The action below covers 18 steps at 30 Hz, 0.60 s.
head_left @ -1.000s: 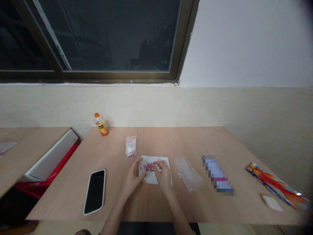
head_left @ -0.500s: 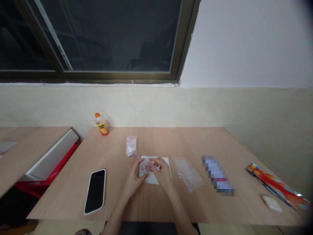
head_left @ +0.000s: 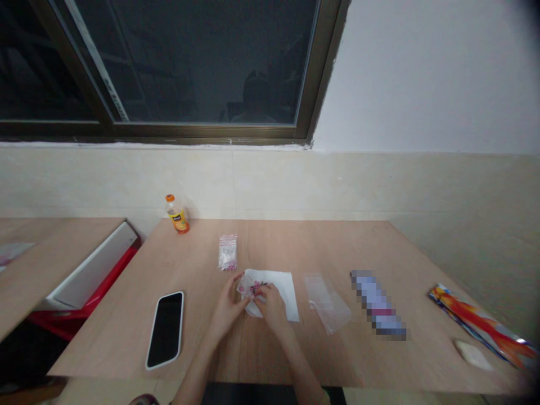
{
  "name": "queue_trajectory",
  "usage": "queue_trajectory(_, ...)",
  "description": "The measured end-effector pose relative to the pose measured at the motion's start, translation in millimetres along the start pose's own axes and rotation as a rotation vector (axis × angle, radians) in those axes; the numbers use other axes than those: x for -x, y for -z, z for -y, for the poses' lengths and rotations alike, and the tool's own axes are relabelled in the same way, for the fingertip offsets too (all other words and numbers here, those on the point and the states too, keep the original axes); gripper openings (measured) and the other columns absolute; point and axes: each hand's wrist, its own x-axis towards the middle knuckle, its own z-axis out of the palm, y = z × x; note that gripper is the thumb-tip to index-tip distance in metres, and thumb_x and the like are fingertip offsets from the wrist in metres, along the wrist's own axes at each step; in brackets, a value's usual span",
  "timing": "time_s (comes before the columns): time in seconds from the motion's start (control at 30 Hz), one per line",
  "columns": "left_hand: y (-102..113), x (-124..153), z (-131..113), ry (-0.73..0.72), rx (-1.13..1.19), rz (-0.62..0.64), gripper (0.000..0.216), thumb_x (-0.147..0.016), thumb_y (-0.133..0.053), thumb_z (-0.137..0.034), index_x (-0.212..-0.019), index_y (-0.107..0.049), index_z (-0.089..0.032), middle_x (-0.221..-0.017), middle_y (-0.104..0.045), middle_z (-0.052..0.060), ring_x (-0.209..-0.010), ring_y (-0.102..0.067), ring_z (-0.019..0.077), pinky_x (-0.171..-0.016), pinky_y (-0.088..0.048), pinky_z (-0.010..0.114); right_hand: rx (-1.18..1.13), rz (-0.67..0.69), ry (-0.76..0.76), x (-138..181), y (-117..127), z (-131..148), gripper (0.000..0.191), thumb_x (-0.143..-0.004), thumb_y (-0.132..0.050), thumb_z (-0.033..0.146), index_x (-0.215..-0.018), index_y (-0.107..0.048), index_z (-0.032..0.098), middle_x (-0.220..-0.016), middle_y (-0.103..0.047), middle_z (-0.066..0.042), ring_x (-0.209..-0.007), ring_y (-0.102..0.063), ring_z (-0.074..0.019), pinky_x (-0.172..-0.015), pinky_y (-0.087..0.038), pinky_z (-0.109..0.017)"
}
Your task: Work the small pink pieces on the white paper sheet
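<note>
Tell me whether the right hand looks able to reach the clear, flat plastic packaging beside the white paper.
Likely yes: between the right hand and the clear packaging lie only flat white paper and wooden tabletop, though that hand is occupied at small pink pieces.

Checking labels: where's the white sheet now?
Head view: the white sheet lies centrally on the wooden table, partly hidden by the right hand, left of the clear plastic bags, nearer the person than the small zip bag.
</note>
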Motion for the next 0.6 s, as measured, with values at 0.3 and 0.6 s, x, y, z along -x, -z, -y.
queue_trajectory(0.3,-2.3,0.8,2.1,-0.004,0.011,0.006,0.05,-0.067,-0.069,-0.018,-0.114,-0.055,-0.019,-0.12,-0.059,0.01,-0.117,-0.052,0.027,-0.104,-0.036,0.044,0.129,-0.015,-0.024,1.1,-0.8,6.0,0.017,-0.078,-0.054,0.017,-0.086,-0.069,0.019,-0.093,-0.064,-0.008,-0.09,-0.059,-0.0215,-0.078,-0.044,-0.028)
queue_trajectory(0.6,-4.6,2.0,1.0,0.004,0.019,0.018,0.052,-0.067,-0.071,-0.021,-0.116,-0.054,-0.019,-0.121,-0.059,0.01,-0.118,-0.051,0.027,-0.104,-0.036,0.044,0.156,-0.053,0.057,3.8,-2.0,6.2,0.016,-0.077,-0.056,0.016,-0.085,-0.07,0.02,-0.091,-0.065,-0.008,-0.086,-0.06,-0.0228,-0.077,-0.044,-0.031)
